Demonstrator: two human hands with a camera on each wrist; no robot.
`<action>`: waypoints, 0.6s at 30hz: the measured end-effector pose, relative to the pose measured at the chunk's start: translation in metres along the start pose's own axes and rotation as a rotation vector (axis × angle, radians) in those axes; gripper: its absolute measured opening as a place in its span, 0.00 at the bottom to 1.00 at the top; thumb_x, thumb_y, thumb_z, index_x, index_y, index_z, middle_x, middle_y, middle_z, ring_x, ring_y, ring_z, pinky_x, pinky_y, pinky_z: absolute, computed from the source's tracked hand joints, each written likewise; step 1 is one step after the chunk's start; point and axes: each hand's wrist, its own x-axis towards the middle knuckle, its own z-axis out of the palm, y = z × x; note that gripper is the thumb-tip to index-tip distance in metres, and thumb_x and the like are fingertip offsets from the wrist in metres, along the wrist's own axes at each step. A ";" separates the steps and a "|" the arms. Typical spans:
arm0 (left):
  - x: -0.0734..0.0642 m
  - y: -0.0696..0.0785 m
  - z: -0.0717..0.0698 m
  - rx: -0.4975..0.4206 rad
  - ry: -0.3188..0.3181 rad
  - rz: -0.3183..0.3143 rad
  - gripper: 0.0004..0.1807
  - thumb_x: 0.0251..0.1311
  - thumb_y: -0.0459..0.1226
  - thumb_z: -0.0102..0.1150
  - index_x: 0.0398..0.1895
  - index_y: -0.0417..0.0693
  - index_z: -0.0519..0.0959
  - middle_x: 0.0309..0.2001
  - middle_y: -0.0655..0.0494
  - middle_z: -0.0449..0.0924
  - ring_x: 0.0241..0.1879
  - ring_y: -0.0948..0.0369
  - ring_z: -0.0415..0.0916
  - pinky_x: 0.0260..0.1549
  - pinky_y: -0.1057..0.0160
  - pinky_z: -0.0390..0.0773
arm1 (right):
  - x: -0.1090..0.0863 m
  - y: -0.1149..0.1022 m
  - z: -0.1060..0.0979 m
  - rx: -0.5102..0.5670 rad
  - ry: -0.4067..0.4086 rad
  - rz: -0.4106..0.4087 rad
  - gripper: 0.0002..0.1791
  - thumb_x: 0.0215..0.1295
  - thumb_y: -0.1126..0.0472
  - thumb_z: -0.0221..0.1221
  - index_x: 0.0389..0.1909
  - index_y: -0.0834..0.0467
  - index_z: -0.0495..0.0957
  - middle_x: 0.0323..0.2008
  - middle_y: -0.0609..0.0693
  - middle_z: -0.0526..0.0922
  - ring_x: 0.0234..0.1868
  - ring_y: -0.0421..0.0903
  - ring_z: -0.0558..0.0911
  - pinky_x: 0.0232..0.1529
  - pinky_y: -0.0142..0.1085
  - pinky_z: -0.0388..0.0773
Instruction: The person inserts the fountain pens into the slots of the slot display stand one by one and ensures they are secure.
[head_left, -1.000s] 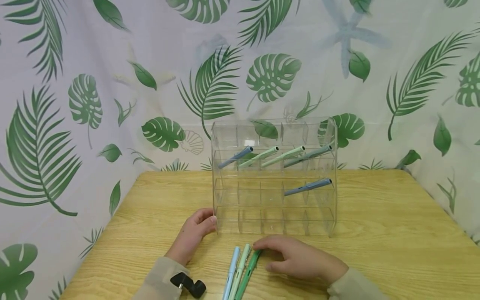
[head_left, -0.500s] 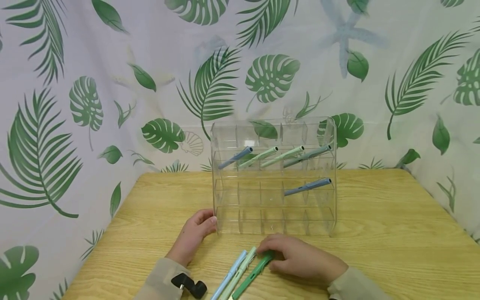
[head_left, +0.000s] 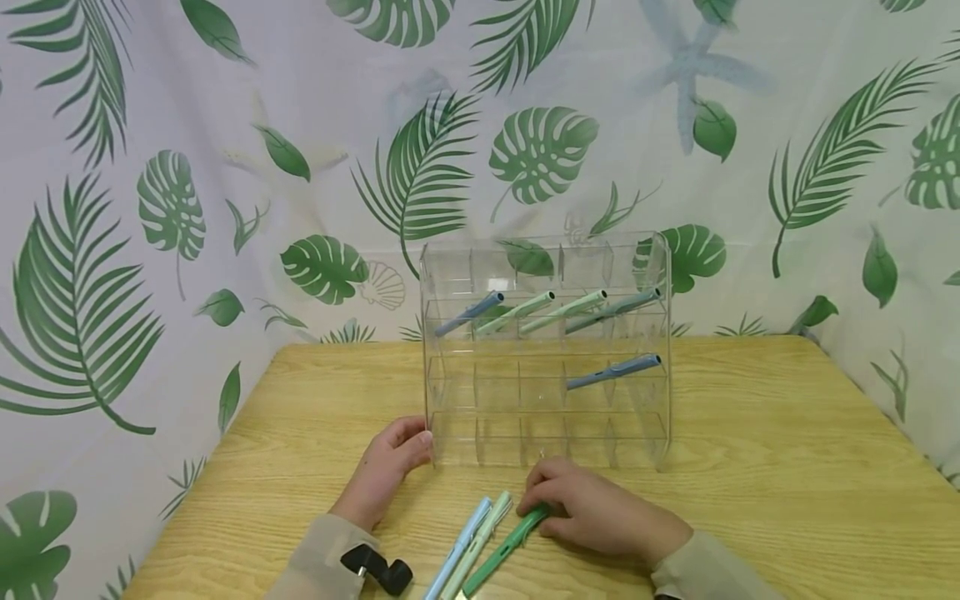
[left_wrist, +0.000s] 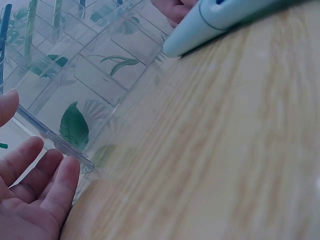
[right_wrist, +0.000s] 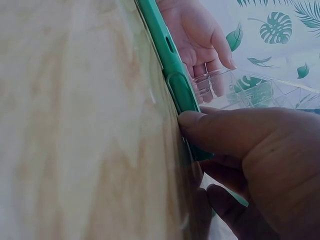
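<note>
While pinching a dark green pen [head_left: 503, 552] near its cap with the right hand [head_left: 603, 512], slants its long axis cap-first away and rightward on the bench [head_left: 765, 442], turned farther right than a second ago. Just beside: a pale green pen [head_left: 477, 546] and a light blue pen [head_left: 460, 546]. Beyond, in the way: a clear rack [head_left: 525, 353], gripped by the left hand [head_left: 392, 462].

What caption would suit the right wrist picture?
Right hand pinching a green pen, left hand at a clear rack beyond.
</note>
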 end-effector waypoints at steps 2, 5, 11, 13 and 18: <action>0.000 0.000 0.000 -0.003 0.004 -0.004 0.30 0.72 0.50 0.59 0.68 0.39 0.71 0.64 0.43 0.73 0.61 0.49 0.74 0.60 0.52 0.76 | 0.001 -0.001 0.000 -0.003 0.002 -0.002 0.13 0.70 0.57 0.65 0.51 0.38 0.84 0.51 0.34 0.73 0.52 0.37 0.72 0.53 0.36 0.78; 0.001 -0.001 -0.001 -0.003 0.005 -0.002 0.31 0.72 0.50 0.59 0.68 0.38 0.71 0.64 0.43 0.73 0.61 0.49 0.74 0.60 0.52 0.76 | 0.002 -0.001 0.000 -0.002 0.009 -0.007 0.12 0.70 0.57 0.65 0.50 0.38 0.84 0.51 0.34 0.73 0.51 0.36 0.72 0.52 0.36 0.78; 0.003 -0.002 -0.003 -0.010 0.007 -0.015 0.30 0.71 0.50 0.60 0.67 0.39 0.72 0.63 0.44 0.74 0.61 0.49 0.75 0.60 0.52 0.77 | 0.003 0.000 0.002 -0.018 0.033 -0.033 0.11 0.71 0.58 0.64 0.48 0.37 0.84 0.50 0.34 0.74 0.51 0.36 0.73 0.51 0.35 0.78; 0.003 -0.002 -0.003 -0.011 0.004 -0.014 0.30 0.71 0.50 0.60 0.67 0.39 0.72 0.64 0.44 0.74 0.61 0.49 0.74 0.60 0.52 0.77 | 0.003 0.000 0.002 -0.018 0.040 -0.040 0.11 0.72 0.59 0.63 0.47 0.37 0.84 0.50 0.35 0.74 0.52 0.37 0.73 0.52 0.36 0.79; 0.004 0.001 -0.003 -0.013 -0.008 -0.005 0.30 0.72 0.49 0.59 0.68 0.38 0.71 0.64 0.43 0.73 0.61 0.48 0.74 0.60 0.52 0.77 | 0.002 -0.001 -0.001 0.011 0.038 -0.037 0.11 0.74 0.58 0.61 0.47 0.36 0.82 0.52 0.34 0.74 0.54 0.37 0.73 0.55 0.38 0.78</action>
